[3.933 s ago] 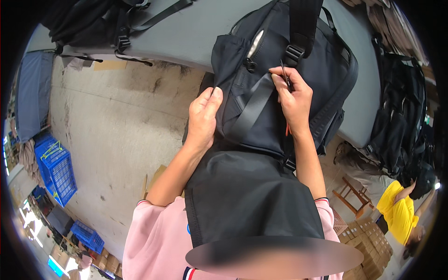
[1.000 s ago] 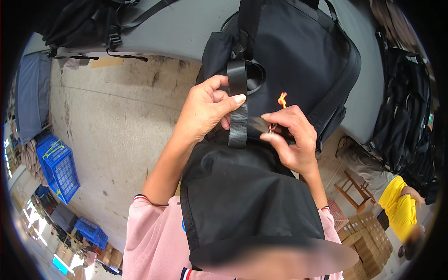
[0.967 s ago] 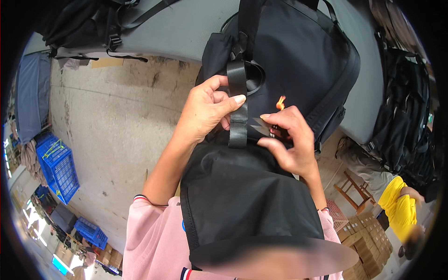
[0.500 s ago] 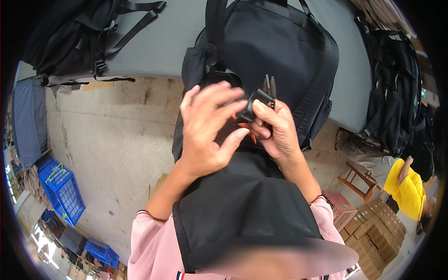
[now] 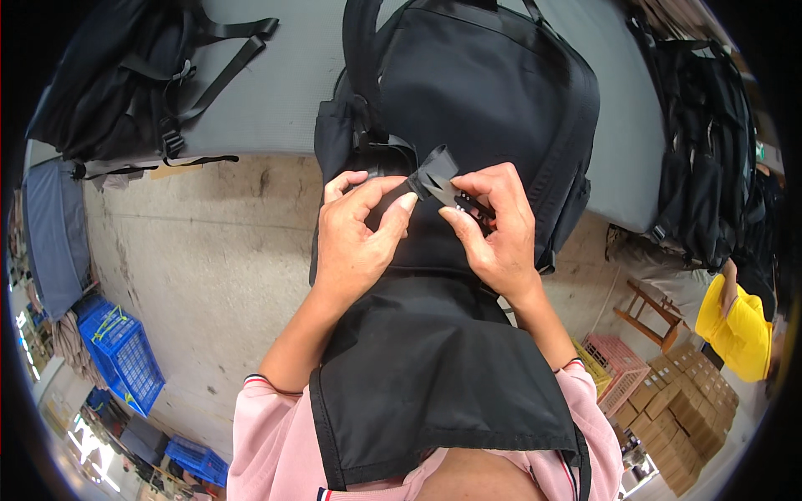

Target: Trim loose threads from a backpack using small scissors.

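Grey table, backpacks, blue crates.

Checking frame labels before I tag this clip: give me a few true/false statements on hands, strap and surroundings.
1. Both hands pinch the same black webbing strap. True: the left hand and right hand meet on the strap end.
2. The strap belongs to a red backpack. False: the backpack is black.
3. A small flame burns at the strap end. False: no flame shows now.
4. Blue plastic crates stand on the floor at the person's left. True.
5. A person in a yellow top is at the right edge. True.
6. The grey table bears only one bag. False: a second black bag lies at its left.
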Demonstrator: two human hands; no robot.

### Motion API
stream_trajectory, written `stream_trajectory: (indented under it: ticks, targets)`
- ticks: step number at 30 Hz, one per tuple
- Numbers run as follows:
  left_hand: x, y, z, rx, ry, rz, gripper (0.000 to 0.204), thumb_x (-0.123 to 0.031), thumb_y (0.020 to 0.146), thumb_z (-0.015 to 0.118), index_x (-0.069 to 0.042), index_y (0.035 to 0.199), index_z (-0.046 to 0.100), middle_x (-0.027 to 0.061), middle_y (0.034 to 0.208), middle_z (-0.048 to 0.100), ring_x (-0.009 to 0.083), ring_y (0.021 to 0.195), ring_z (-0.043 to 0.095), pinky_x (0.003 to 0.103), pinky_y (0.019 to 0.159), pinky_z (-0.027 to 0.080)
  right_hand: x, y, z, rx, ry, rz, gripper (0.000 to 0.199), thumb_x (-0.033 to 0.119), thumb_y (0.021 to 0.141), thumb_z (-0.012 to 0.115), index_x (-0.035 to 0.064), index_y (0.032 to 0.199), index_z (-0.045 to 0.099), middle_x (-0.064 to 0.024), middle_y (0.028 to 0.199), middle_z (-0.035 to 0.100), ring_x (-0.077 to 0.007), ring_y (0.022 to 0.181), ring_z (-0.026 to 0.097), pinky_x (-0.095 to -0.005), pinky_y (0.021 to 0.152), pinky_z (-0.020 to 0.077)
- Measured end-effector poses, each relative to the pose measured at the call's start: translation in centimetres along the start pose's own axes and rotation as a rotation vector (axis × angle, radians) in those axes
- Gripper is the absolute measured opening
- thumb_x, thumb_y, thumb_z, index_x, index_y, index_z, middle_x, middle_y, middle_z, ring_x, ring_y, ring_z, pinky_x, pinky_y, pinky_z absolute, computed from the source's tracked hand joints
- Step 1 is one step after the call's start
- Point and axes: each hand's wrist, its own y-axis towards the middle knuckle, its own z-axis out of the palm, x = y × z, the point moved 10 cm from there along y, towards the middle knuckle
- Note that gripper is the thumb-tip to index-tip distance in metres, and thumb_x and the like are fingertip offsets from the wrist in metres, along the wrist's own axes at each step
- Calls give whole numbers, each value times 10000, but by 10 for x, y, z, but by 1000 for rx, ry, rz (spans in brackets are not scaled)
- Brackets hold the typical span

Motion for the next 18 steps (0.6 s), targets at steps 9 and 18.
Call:
stream_trajectory:
  ticks: [9, 18]
  targets:
    - [9, 0, 4, 75, -41, 6, 130, -137, 832, 642, -44, 919, 665, -11, 538, 583, 86, 479, 546, 322, 959, 308, 13, 6, 6, 104, -165, -196, 288, 100, 648, 754, 53, 896, 616, -68, 764, 530, -225, 574, 547, -309, 504, 437]
    - [12, 0, -2, 161, -10, -13, 136, -149, 824, 624, -40, 890, 671, -5, 508, 550, 93, 477, 528, 316, 949, 306, 24, 4, 5, 113, -261, -346, 284, 123, 633, 754, 74, 883, 629, -36, 717, 518, -192, 538, 518, -297, 487, 414]
